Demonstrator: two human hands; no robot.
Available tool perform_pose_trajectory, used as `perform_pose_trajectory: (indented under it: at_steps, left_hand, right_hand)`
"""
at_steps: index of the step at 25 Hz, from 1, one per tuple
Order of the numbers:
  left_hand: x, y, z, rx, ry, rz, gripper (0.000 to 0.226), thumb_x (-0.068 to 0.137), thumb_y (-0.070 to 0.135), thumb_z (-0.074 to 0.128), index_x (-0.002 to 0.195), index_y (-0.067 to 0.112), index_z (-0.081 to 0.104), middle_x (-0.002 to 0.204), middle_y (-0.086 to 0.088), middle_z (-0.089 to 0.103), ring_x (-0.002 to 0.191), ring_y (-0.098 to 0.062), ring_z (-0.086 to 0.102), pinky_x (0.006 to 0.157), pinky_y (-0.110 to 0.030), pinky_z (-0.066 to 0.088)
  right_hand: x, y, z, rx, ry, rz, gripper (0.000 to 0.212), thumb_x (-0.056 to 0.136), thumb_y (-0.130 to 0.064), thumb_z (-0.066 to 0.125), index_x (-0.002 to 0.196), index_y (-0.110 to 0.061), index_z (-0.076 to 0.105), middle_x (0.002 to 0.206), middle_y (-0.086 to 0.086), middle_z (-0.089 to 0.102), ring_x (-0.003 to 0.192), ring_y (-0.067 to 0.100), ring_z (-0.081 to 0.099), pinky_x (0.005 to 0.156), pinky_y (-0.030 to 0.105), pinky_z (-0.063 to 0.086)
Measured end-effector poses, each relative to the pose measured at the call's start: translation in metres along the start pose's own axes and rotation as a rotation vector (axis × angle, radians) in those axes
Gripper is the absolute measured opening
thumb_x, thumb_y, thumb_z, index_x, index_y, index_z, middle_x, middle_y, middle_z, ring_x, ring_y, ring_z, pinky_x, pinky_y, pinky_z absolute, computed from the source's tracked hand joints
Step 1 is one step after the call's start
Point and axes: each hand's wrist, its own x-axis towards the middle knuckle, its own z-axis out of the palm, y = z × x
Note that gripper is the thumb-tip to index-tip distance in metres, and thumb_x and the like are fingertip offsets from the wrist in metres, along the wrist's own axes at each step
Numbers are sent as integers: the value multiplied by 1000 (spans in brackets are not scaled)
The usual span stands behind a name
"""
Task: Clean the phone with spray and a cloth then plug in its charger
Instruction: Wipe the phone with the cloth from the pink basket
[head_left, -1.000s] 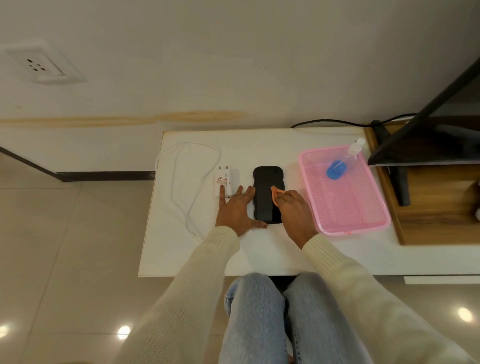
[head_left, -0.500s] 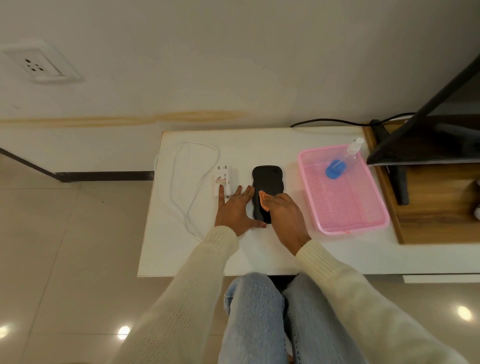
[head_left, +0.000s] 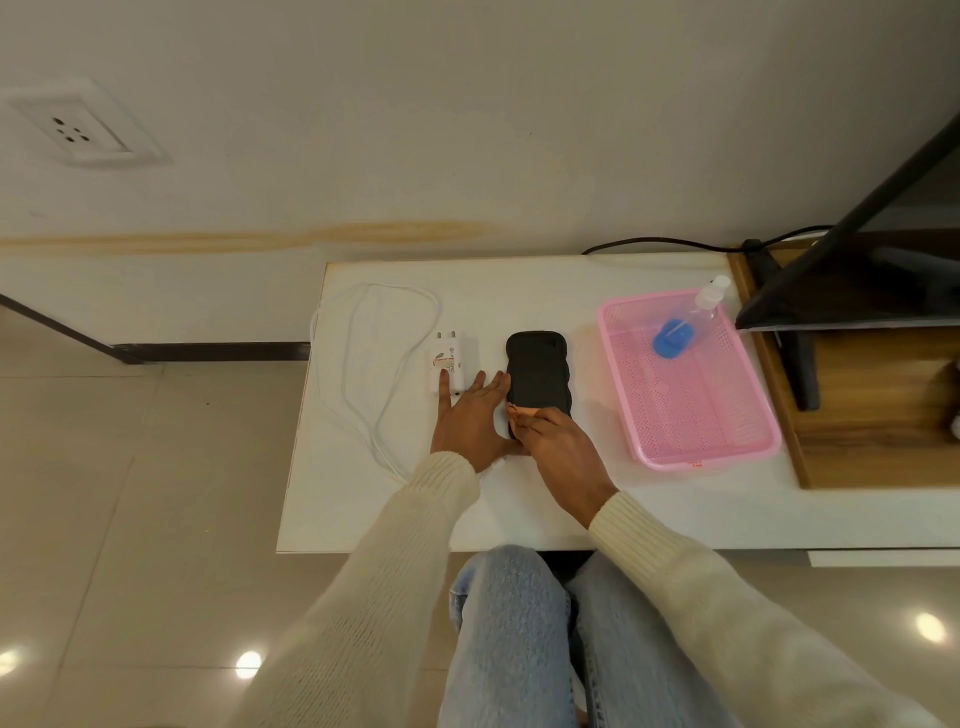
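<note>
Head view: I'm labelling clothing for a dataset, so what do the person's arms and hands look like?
Both arms are in long cream knit sleeves with ribbed cuffs at the wrists. The left hand and right hand are bare, with no gloves.

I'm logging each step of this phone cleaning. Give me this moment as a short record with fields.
phone: black, lying flat on the table
left hand: flat on the table, fingers straight, beside the phone's left edge
right hand: pinches the cloth against the phone's near end
spray bottle: lying in the pink basket, right of the phone
charger plug: on the table left of the phone, not in the wall socket
cable: looped on the table, left of the plug
</note>
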Motion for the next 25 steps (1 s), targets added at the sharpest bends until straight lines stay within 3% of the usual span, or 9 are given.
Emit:
perform_pose_trajectory:
  at_steps: [5, 12, 17, 25]
  left_hand:
    - [-1, 1, -1, -8, -11, -1, 98, 72, 71, 57, 149, 25, 17, 153, 6, 29, 145, -13, 13, 112, -49, -19]
    - [-1, 2, -3, 47, -7, -2, 94, 76, 68, 55, 150, 24, 16, 153, 6, 29, 145, -13, 14, 112, -51, -18]
    - [-1, 2, -3, 1, -18, -13, 99, 72, 70, 57, 150, 25, 16, 154, 6, 29, 145, -13, 13, 112, -50, -19]
    - [-1, 1, -2, 11, -12, -3, 100, 72, 72, 56, 150, 24, 16, 153, 6, 30, 145, -13, 14, 111, -49, -19]
  right_hand:
    - [6, -4, -1, 14, 1, 80, 43, 96, -22, 47, 137, -10, 42, 139, 6, 49, 127, 22, 44, 109, 26, 30]
    - [0, -5, -2, 35, 6, 31, 40, 94, -18, 52, 132, -6, 48, 134, 11, 54, 123, 26, 48, 107, 28, 34]
    - [6, -3, -2, 39, -11, 82, 43, 96, -24, 47, 137, -12, 42, 139, 4, 49, 126, 21, 44, 108, 24, 30]
    - [2, -1, -3, 51, -28, 44, 42, 97, -19, 46, 137, -8, 42, 140, 8, 48, 128, 23, 43, 109, 26, 29]
